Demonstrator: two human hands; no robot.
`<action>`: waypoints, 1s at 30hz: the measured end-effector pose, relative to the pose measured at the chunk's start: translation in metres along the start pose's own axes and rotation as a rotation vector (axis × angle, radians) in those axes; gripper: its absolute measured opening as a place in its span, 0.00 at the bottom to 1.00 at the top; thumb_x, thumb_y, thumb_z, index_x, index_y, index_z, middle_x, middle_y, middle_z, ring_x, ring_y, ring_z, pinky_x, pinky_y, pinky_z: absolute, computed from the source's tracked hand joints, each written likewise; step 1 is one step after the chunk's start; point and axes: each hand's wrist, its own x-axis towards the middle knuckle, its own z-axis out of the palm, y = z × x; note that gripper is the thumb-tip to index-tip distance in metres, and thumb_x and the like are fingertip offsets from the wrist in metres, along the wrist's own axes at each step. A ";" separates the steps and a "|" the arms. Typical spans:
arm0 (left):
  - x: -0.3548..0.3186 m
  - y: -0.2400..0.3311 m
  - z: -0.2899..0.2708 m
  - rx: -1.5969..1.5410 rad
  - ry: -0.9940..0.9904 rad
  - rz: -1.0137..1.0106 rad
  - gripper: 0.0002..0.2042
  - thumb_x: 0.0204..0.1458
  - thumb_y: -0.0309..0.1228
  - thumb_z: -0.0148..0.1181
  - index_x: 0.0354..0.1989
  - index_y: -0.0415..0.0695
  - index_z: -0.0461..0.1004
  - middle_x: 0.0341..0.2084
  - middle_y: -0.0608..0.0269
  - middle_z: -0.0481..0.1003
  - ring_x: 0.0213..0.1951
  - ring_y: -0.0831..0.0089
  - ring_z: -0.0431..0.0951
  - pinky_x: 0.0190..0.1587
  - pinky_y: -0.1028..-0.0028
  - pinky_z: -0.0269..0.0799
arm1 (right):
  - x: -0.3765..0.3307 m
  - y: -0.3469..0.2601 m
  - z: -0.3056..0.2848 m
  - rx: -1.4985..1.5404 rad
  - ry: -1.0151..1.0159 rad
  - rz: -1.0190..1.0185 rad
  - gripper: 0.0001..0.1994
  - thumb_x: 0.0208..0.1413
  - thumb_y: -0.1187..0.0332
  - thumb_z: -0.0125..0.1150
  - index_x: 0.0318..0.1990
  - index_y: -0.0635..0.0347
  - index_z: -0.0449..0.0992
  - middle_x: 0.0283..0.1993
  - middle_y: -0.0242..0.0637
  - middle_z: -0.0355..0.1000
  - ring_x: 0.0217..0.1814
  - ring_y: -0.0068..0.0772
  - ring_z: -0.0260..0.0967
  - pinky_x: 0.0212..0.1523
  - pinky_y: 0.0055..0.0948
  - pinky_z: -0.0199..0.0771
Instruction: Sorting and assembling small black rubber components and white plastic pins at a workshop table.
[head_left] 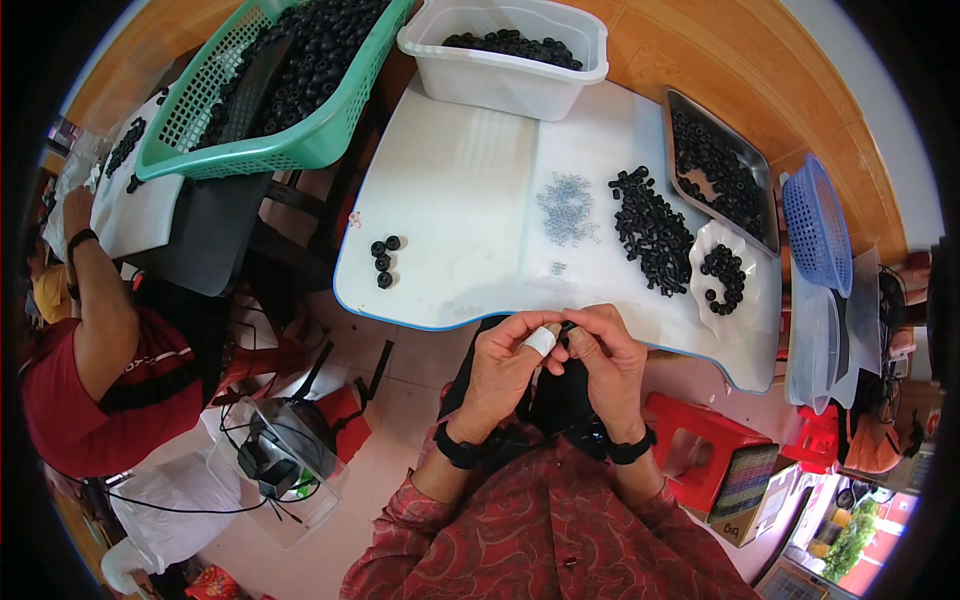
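Observation:
My left hand (497,372) and my right hand (612,378) meet just off the front edge of the white table (450,230). Both are closed in a pinch, fingertips together. A small dark piece shows between them, mostly covered, so its exact shape is hidden. White tape (541,341) wraps a digit of the left hand. Beyond the hands lies a patch of tiny clear rings (568,208), with a smaller cluster (558,268) nearer me. To their right spreads a pile of small black cylindrical parts (650,232). Several round black parts (383,263) sit at the left.
A white tub (505,75), a metal tray (672,130) and a scalloped white dish (708,308) hold black parts. A green basket (310,150) stands at the far left, a blue basket (820,225) at the right. Another person's arm (100,300) works at the left; a red stool (690,455) stands below.

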 end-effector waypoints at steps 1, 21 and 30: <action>0.001 0.000 0.000 -0.002 0.002 -0.015 0.11 0.65 0.22 0.53 0.52 0.33 0.76 0.36 0.58 0.79 0.34 0.76 0.79 0.37 0.77 0.77 | 0.000 -0.001 0.001 -0.024 -0.006 -0.016 0.11 0.63 0.81 0.57 0.51 0.65 0.80 0.45 0.33 0.69 0.41 0.21 0.71 0.42 0.20 0.73; -0.001 0.005 -0.001 0.101 0.027 0.013 0.11 0.63 0.20 0.52 0.51 0.33 0.76 0.35 0.61 0.79 0.35 0.80 0.79 0.37 0.79 0.78 | 0.000 0.003 -0.001 -0.125 -0.023 -0.016 0.12 0.61 0.82 0.60 0.51 0.64 0.79 0.42 0.32 0.72 0.41 0.20 0.72 0.42 0.20 0.73; 0.000 -0.001 -0.007 -0.112 -0.033 -0.041 0.13 0.66 0.23 0.50 0.55 0.32 0.75 0.37 0.57 0.79 0.36 0.74 0.78 0.41 0.74 0.77 | 0.001 0.002 0.001 0.037 0.056 0.070 0.09 0.62 0.81 0.60 0.47 0.64 0.80 0.43 0.30 0.72 0.42 0.18 0.71 0.44 0.19 0.72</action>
